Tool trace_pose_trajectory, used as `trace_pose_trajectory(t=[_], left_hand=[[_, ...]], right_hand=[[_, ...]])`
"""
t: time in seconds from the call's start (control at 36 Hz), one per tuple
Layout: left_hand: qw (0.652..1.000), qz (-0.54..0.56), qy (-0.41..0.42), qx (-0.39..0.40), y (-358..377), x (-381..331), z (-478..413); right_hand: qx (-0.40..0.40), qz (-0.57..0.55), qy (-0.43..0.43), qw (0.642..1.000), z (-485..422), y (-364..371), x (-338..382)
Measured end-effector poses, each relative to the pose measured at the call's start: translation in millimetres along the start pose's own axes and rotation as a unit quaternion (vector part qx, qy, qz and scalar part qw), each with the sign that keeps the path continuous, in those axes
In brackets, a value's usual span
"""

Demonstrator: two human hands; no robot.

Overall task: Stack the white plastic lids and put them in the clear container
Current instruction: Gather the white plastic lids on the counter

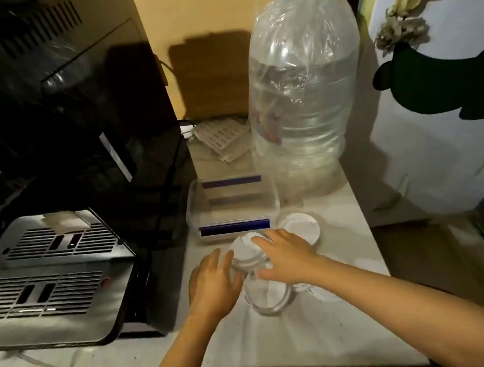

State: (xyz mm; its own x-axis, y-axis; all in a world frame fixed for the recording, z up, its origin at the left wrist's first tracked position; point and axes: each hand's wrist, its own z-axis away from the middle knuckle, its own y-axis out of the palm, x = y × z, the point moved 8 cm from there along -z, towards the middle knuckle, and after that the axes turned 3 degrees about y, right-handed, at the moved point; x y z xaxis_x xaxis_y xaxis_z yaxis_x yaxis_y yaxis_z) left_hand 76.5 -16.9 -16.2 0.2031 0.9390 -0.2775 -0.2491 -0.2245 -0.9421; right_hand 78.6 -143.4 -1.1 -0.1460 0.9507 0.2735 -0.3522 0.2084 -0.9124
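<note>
Right-hand fingers (260,239) spread, tips resting on top of a white lid (247,250); right hand (288,255) arched over it from the right; left-hand fingers (223,258) loosely parted, touching the same lid's left edge, left hand (213,289) palm down on the pale counter (282,338); I cannot tell whether either hand actually grips. Second lid (301,226) lies just right and far of the first; a ring-shaped lid (267,298) sits near side, below the hands. Clear container (232,205) with blue clips stands open just beyond; large water bottle (305,91) far right; black machine (52,174) left.
</note>
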Motion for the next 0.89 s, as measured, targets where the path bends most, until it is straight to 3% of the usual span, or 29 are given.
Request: trace_pose_trajectory(t=[0.17, 0.31, 0.47, 0.64, 0.89], left_hand=[[0.997, 0.036, -0.065, 0.029, 10, 23, 1], [0.989, 0.1, -0.101, 0.038, 11, 36, 3], [0.984, 0.122, -0.125, 0.039, 8, 40, 3], [0.972, 0.18, -0.145, 0.033, 12, 42, -6], [0.904, 0.387, -0.18, -0.014, 10, 47, -8]], right_hand=[[0.024, -0.032, 0.097, 0.995, -34, 6, 3], [0.007, 0.021, 0.143, 0.989, -52, 7, 8], [0.006, 0.086, 0.145, 0.986, -60, 15, 18], [-0.019, 0.027, 0.136, 0.99, -61, 15, 13], [-0.047, -0.04, 0.086, 0.994, -43, 1, 18]])
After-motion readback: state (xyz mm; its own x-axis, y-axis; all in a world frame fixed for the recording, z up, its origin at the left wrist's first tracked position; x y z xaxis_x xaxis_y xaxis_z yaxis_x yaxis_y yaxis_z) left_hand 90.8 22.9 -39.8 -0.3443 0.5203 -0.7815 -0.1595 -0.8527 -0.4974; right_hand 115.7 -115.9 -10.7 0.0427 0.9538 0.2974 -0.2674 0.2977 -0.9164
